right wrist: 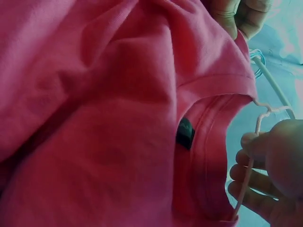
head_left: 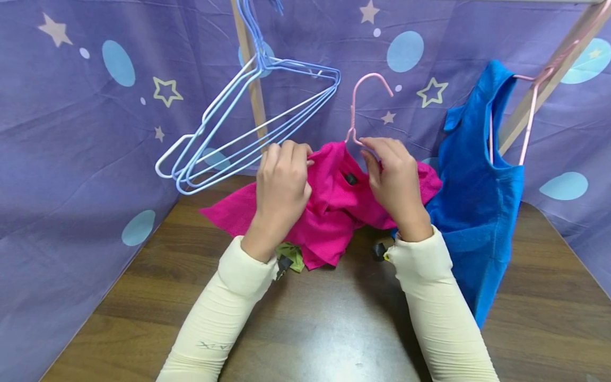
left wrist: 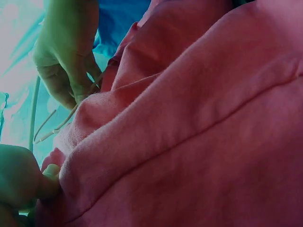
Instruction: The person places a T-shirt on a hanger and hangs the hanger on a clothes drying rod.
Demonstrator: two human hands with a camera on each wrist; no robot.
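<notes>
A magenta T-shirt [head_left: 329,212] hangs partly on a pink wire hanger [head_left: 353,111], whose hook stands up above the neckline. My left hand [head_left: 284,185] pinches the shirt near its left shoulder. With thumb and fingers, my right hand [head_left: 396,178] holds the hanger's right arm just below the twisted neck. In the right wrist view, that hanger arm [right wrist: 247,182] crosses the open neckline, and a dark label [right wrist: 185,134] shows inside the collar. Cloth hides the rest of the hanger.
Several blue and white hangers [head_left: 260,66] hang at the left by a wooden post [head_left: 243,32]. At the right, a blue garment [head_left: 477,212] hangs on another pink hanger [head_left: 532,111]. Olive-green cloth [head_left: 293,255] lies on the wooden table [head_left: 324,329] beneath the shirt.
</notes>
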